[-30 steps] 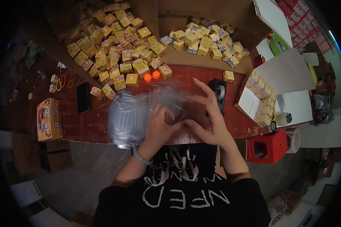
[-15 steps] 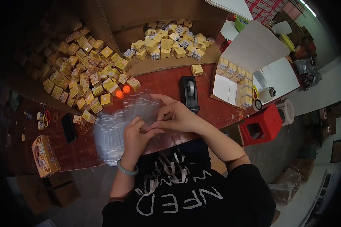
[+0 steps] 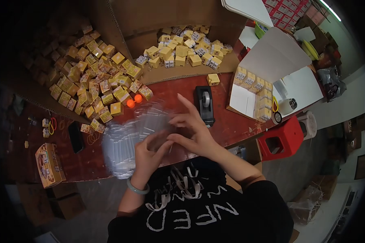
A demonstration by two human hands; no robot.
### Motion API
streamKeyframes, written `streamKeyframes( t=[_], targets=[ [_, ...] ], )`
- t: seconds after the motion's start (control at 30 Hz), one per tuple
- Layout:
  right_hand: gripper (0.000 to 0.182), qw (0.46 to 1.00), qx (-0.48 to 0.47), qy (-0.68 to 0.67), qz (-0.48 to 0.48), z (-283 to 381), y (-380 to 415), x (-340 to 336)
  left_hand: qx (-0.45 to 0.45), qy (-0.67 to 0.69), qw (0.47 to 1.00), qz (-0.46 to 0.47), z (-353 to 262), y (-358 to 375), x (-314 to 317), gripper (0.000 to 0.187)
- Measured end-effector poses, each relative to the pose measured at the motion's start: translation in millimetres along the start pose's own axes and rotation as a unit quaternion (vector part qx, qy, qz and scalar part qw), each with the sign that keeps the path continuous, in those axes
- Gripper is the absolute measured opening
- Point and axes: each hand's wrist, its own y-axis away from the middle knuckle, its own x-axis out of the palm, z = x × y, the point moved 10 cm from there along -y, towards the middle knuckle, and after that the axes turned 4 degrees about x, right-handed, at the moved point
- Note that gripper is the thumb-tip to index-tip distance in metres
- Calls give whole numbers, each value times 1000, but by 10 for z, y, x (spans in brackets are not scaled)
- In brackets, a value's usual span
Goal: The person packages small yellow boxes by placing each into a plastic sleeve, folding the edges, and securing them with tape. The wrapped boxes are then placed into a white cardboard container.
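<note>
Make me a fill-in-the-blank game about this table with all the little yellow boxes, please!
1. Both hands, the left hand and the right hand, touch a stack of clear ____ bags.
2. The two small balls beside the yellow boxes are ____.
3. The tape dispenser is coloured ____.
4. The stool beside the table is ____.

Missing words: plastic; orange; black; red
</note>
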Motion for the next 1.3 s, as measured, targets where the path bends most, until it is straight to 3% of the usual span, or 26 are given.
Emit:
streamKeyframes(
  t=[0.07, 0.1, 0.2, 0.23, 0.3, 0.33, 0.43, 0.47, 0.57, 0.63, 0.7, 0.8, 0.9, 0.97, 1.07, 1.17, 1.2, 1.3],
  targets=[
    [51, 991, -43, -105, -65, -19, 92, -21, -22, 86, 996, -6, 93, 5, -95, 32],
    [51, 992, -18, -127, -14, -259, 140, 148, -33, 130, 991, -9, 144, 6, -121, 25],
    [55, 986, 16, -144, 86, -477, 191, 450, 66, 236, 968, -52, -24, 3, -13, 33],
    [55, 968, 29, -230, 93, -574, 178, 565, 107, 250, 960, -71, -88, 4, 34, 35],
    [56, 957, 33, -277, 76, -695, 174, 690, 187, 208, 955, -97, -116, -22, 48, 47],
    [56, 969, 23, -238, 54, -721, 169, 705, 213, 182, 955, -94, -101, -54, 21, 58],
    [53, 1000, -16, -3, 9, -566, 19, 436, 68, 243, 965, -70, 262, -177, -89, 61],
    [51, 995, -27, 99, -6, -434, -66, 210, 72, 221, 970, -73, 268, -198, -172, 60],
    [24, 987, 48, 116, -102, -403, -350, -672, 91, 196, 973, -85, 270, -201, -438, 48],
    [20, 981, 21, 153, -115, -325, -474, -897, 27, 219, 972, -85, 460, -164, -581, 44],
    [18, 990, -12, 126, -64, -158, -612, -695, -24, 227, 966, -118, 607, -29, -829, 42],
    [18, 977, 56, 197, 51, -270, -844, -183, -38, 244, 955, -165, 702, 93, -1099, 42],
    [36, 946, -82, 310, 42, -631, -1240, 287, 18, 279, 944, -174, 668, 171, -1193, 47],
    [46, 919, 6, 393, -22, -1026, -1548, 472, 56, 293, 939, -173, 698, 210, -1167, 50],
    [51, 891, 210, 402, 16, -1694, -1741, 654, 44, 262, 949, -171, 651, 272, -1074, 54],
    [46, 920, -25, 388, -48, -1242, -1533, 537, 50, 241, 951, -190, 598, 325, -1115, 56],
    [42, 927, -146, 343, -42, -925, -1299, 486, 48, 254, 948, -188, 644, 340, -1133, 57],
    [39, 934, -145, 327, -18, -791, -525, 284, 13, 284, 941, -181, 785, 292, -1142, 58]
  ],
)
